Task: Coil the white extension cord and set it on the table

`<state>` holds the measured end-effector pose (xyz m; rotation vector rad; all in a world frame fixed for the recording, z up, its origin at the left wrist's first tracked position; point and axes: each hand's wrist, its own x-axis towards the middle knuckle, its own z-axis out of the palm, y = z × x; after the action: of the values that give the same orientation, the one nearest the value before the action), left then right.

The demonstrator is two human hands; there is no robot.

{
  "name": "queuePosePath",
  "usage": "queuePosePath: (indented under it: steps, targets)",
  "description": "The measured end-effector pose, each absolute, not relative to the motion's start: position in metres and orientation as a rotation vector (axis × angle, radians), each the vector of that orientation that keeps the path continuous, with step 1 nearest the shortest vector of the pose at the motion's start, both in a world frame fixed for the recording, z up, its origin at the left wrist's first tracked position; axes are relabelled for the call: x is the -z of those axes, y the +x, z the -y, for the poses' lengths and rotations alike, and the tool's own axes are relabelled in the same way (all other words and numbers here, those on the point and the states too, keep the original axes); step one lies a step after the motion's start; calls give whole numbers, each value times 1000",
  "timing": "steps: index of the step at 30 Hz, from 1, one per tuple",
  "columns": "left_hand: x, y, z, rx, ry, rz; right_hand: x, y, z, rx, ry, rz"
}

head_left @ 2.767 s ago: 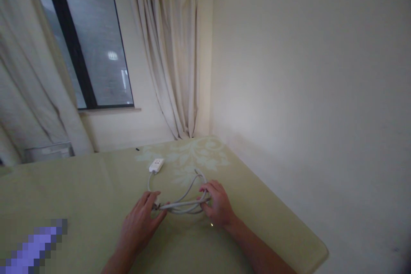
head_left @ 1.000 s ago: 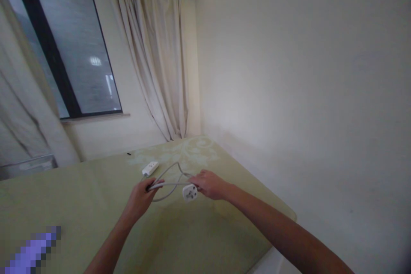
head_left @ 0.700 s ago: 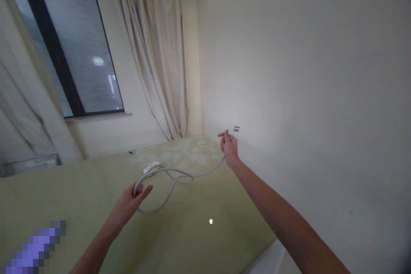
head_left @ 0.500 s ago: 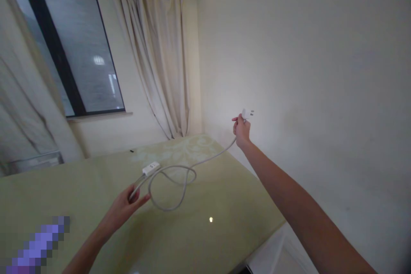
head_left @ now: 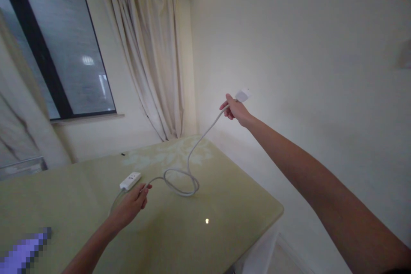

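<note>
A white power strip (head_left: 130, 180) with sockets on its top lies on the table, just beyond my left hand (head_left: 132, 202). That hand pinches the grey-white power cord (head_left: 181, 193), which runs from it in a loop over the table. From the loop the cord climbs to my right hand (head_left: 236, 109), raised in front of the wall. My right fingers close on the cord beside its white plug (head_left: 242, 95), which points away to the right. Part of the cord near the power strip is hidden behind my left hand and forearm.
The table (head_left: 173, 239) has a pale green glossy top, its right edge near the wall (head_left: 289, 60). A small black item (head_left: 123, 154) lies near the far edge. A blurred purple shape (head_left: 24, 250) is at lower left. Curtains (head_left: 154, 51) hang beside the window (head_left: 64, 43).
My right hand has risen with the plug, lifting the cord. My left hand has shifted its hold on the cord, and the loop is smaller. The view has turned slightly right.
</note>
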<state>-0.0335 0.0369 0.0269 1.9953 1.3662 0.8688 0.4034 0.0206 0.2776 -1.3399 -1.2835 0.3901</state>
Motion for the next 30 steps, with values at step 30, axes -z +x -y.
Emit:
queuePosePath:
  steps: [30]
  targets:
    - [-16, 32, -27, -408, 2013, -1292, -307, 326, 12, 503, -1540, 2093]
